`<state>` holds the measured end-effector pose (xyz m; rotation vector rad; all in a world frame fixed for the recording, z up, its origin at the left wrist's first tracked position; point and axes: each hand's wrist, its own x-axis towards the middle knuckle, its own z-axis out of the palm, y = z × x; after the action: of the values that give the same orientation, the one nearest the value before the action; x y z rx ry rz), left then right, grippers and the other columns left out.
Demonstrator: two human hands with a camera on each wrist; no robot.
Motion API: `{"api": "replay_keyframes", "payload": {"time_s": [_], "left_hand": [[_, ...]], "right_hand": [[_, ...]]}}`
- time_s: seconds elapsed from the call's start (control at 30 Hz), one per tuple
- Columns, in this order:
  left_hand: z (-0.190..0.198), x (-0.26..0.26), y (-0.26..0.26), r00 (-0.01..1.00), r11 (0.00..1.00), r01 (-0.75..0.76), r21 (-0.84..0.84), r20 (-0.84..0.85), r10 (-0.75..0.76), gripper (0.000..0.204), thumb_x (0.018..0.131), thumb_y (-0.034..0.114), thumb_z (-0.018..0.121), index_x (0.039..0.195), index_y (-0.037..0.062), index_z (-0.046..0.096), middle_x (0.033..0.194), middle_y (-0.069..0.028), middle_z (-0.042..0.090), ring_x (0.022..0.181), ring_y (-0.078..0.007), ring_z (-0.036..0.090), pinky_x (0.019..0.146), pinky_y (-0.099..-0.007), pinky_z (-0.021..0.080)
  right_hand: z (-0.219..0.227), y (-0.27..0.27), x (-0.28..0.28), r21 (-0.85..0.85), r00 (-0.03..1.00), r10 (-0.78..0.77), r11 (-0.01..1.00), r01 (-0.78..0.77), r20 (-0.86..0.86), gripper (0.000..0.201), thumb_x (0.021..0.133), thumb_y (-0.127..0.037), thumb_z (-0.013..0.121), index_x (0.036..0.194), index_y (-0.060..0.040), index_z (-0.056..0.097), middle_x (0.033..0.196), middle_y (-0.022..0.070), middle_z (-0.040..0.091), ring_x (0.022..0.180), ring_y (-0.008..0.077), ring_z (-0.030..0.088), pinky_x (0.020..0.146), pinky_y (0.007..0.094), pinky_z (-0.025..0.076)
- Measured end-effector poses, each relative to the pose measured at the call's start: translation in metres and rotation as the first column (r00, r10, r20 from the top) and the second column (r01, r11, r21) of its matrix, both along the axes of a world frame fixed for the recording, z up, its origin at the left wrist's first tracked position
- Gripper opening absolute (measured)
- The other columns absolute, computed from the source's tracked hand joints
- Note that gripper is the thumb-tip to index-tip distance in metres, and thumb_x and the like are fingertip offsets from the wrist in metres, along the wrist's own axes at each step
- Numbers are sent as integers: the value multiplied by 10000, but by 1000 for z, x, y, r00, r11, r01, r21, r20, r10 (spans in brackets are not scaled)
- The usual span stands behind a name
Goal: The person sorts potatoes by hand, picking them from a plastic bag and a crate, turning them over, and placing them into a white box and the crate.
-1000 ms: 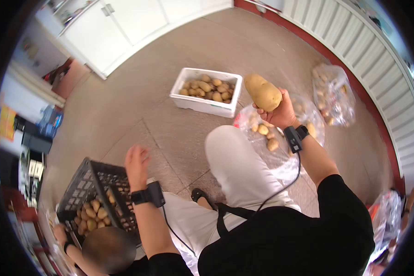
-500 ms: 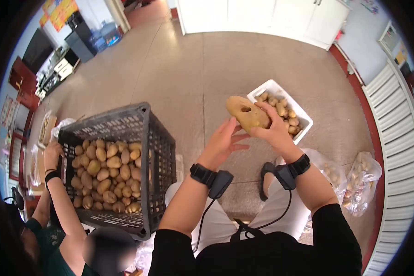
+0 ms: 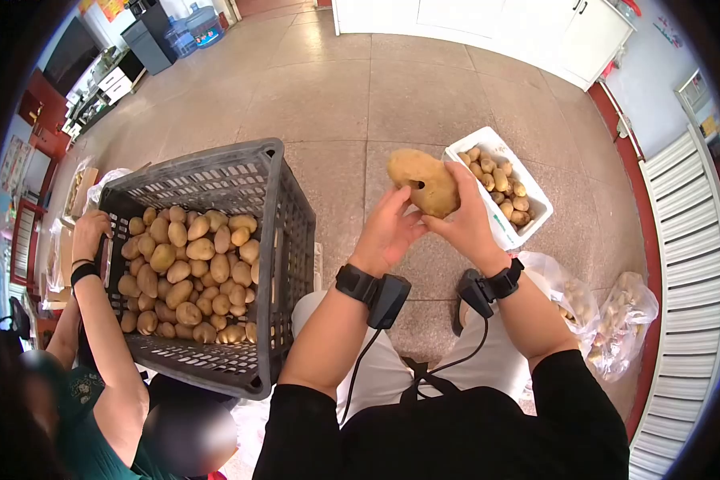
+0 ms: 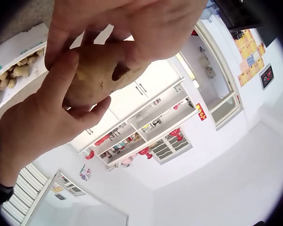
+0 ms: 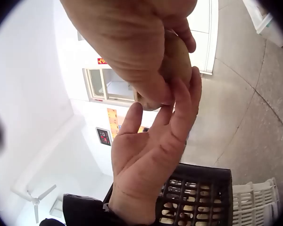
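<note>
Both my hands hold one large potato (image 3: 436, 178) up in front of me. A dark hole shows in its skin. My right hand (image 3: 474, 222) grips its right side, thumb on the near face and fingers around the far edge. My left hand (image 3: 385, 237) has its thumb beside the hole, with bent fingers against the underside. In the left wrist view the hole (image 4: 119, 71) lies next to the left thumb. The right wrist view shows my left fingertips (image 5: 194, 77) against the potato.
At left stands a black plastic crate (image 3: 274, 232) of potatoes, with another person's hand (image 3: 92, 232) on its far rim. A white foam box (image 3: 542, 192) of smaller potatoes sits on the floor ahead right. Plastic bags (image 3: 626, 320) lie by the radiator (image 3: 684, 264).
My left hand has come from beside the crate to the potato, which my right hand has carried inward from the right. The view has turned left, and the potato has tilted slightly.
</note>
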<state>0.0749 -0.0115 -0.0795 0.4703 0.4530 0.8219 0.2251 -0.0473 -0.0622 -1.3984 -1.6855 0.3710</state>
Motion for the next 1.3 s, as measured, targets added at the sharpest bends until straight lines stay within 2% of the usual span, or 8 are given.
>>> {"api": "replay_keyframes", "payload": {"time_s": [0.1,0.3,0.47,0.6,0.9,0.97,1.07,1.3], "left_hand": [[-2,-1,-2,999,1000,-24,18,-21,25,403,918,240,420,1298,135,338,1248,-86,420,1081,-230,474,840,-412,448],[-15,-3,5,1000,995,-22,-93,2,23,422,883,231,409,1284,118,343,1243,-85,426,1103,-249,469,841,-459,443],[-10,1,4,1000,1000,-6,20,-6,6,421,878,236,414,1275,106,363,1252,-89,445,1120,-249,476,863,-458,437],[-4,4,1,999,991,-1,133,-38,7,401,878,179,420,1272,125,369,1251,-82,456,1126,-234,481,843,-444,462],[-3,13,-5,990,988,4,154,-140,18,309,917,148,449,1225,123,441,1188,-55,514,1095,-193,508,812,-389,497],[-4,14,-6,978,987,-23,162,-200,55,295,910,143,474,1204,114,472,1171,-54,523,1092,-183,505,799,-369,504],[-10,13,-5,972,990,22,138,-235,11,272,900,121,479,1170,93,503,1151,-50,540,1079,-174,515,800,-345,507],[2,7,-10,983,965,132,226,96,-157,456,906,265,489,1311,99,364,1279,-59,453,1185,-197,432,938,-416,410]], "right_hand": [[1,-3,-1,15,998,21,1000,-22,64,753,626,-80,727,1270,-17,343,1239,188,429,1177,316,424,941,363,399],[-9,-3,5,-82,886,80,988,-132,-457,663,761,-169,683,1299,-21,326,1228,142,460,1106,245,492,837,343,477],[6,-7,10,-427,484,-145,721,-545,-863,587,849,-331,594,1291,-33,349,1161,130,501,1020,206,541,698,318,525],[8,-11,10,-400,436,-152,724,-561,-887,561,874,-360,550,1292,-40,355,1147,111,521,995,196,561,722,303,529],[6,-17,13,-307,672,0,889,-339,-741,631,700,-201,740,1201,-31,396,1118,106,521,989,198,550,730,295,509],[5,-17,14,-147,966,8,988,-48,-257,661,653,-121,736,1209,-24,392,1146,142,507,1026,270,532,830,352,464],[5,-19,13,16,999,-36,999,36,17,698,612,-66,732,1220,-32,392,1184,174,477,1073,342,482,920,394,393],[10,-17,7,281,989,-83,959,45,124,703,580,23,687,1218,-40,399,1232,164,446,1123,364,429,956,417,361]]}}
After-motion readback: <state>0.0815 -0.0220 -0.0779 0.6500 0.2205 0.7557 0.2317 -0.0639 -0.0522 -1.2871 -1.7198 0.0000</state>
